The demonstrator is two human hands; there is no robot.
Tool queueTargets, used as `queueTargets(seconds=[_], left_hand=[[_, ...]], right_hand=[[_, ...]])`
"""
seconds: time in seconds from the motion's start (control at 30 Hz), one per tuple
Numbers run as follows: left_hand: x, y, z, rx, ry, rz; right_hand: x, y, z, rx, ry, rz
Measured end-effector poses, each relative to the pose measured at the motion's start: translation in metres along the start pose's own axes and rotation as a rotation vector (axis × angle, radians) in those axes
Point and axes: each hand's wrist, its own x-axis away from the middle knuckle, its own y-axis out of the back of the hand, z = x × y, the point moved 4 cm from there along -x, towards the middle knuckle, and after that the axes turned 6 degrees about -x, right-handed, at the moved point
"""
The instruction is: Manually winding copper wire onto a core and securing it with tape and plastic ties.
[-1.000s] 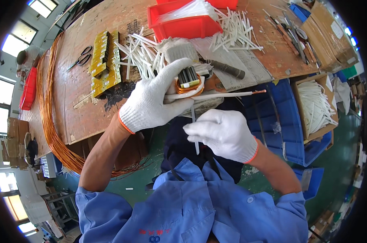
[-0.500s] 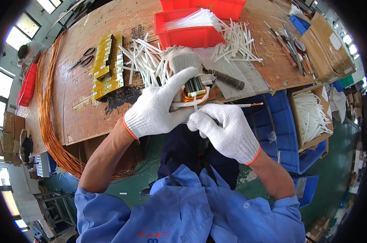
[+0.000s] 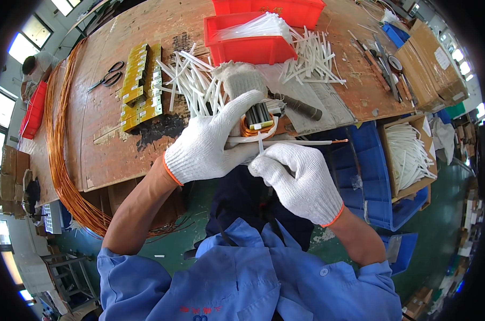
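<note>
Cinching, I'd judge: right hand (image 3: 300,179) has the white strip (image 3: 260,143) pinched just below the copper coil (image 3: 245,130), which sits in the left hand's (image 3: 202,147) closed grip near the worktop's (image 3: 106,155) front edge. Next move likely calls for a straight pull, coil braced. Can't see the strip's lower end behind that pinch; coil's left side hidden too.

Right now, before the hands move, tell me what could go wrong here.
The strip is pinched in the gloved fingertips of the right hand, so it might slip. The white lead sticks out past that hand, and its bare copper tip could snag or bend. The coil is held by the left hand near the table's edge; it may drop if that grip loosens.
</note>
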Motion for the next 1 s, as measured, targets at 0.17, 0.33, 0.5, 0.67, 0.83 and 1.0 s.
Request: queueTargets(seconds=[0.17,0.33,0.5,0.67,0.83,1.0], left_hand=[[0.001,0.001,-0.001,0.015,0.033,0.018],[0.0,0.002,0.001,0.018,0.034,0.033],[0.0,-0.001,0.001,0.007,-0.013,-0.016],[0.001,-0.001,0.003,0.029,-0.024,-0.034],[0.002,0.0,0.002,0.041,-0.007,-0.028],[0.0,0.002,-0.001,-0.003,0.044,0.045]], right_hand=[[-0.014,0.002,0.004,-0.16,-0.174,0.026],[-0.018,0.003,0.01,-0.05,-0.136,0.011],[-0.004,0.0,-0.003,-0.015,-0.092,0.013],[-0.012,0.0,0.0,-0.104,-0.193,-0.014],[-0.021,0.006,0.016,-0.058,-0.154,-0.08],[-0.002,0.001,0.003,-0.011,-0.075,-0.049]])
